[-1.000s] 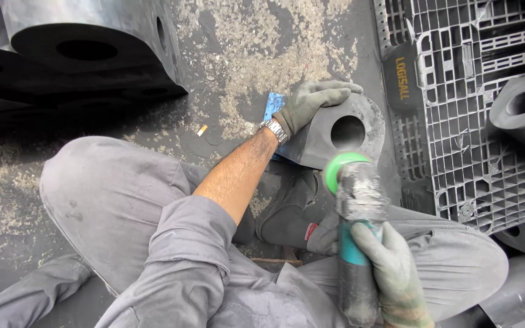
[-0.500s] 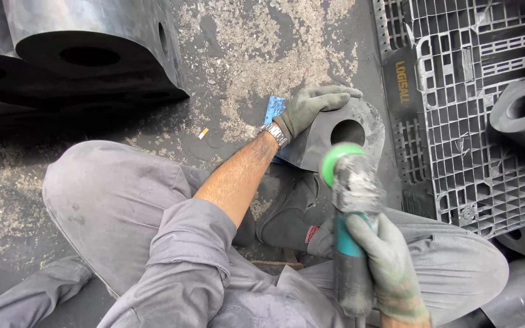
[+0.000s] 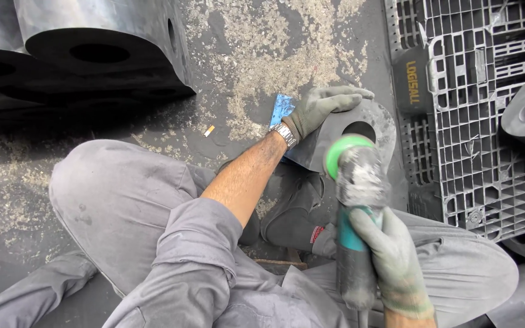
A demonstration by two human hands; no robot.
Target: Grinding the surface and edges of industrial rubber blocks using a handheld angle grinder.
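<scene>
label [image 3: 412, 82] | dark plate on grey pallet's [image 3: 487, 133] left edge | upright rectangle, yellow lettering

We see a grey rubber block [image 3: 369, 124] with rounded corners and a round hole through its middle, tilted up on the dusty floor just beside a grey plastic pallet — its flat face is turned toward us and its surface is dull and scuffed. Over its lower left edge sits an angle grinder [image 3: 356, 206], dust-coated, with a green disc guard at the head and a teal band around a dark body. The grinder points away from us — its head overlaps the block right next to the hole.
</scene>
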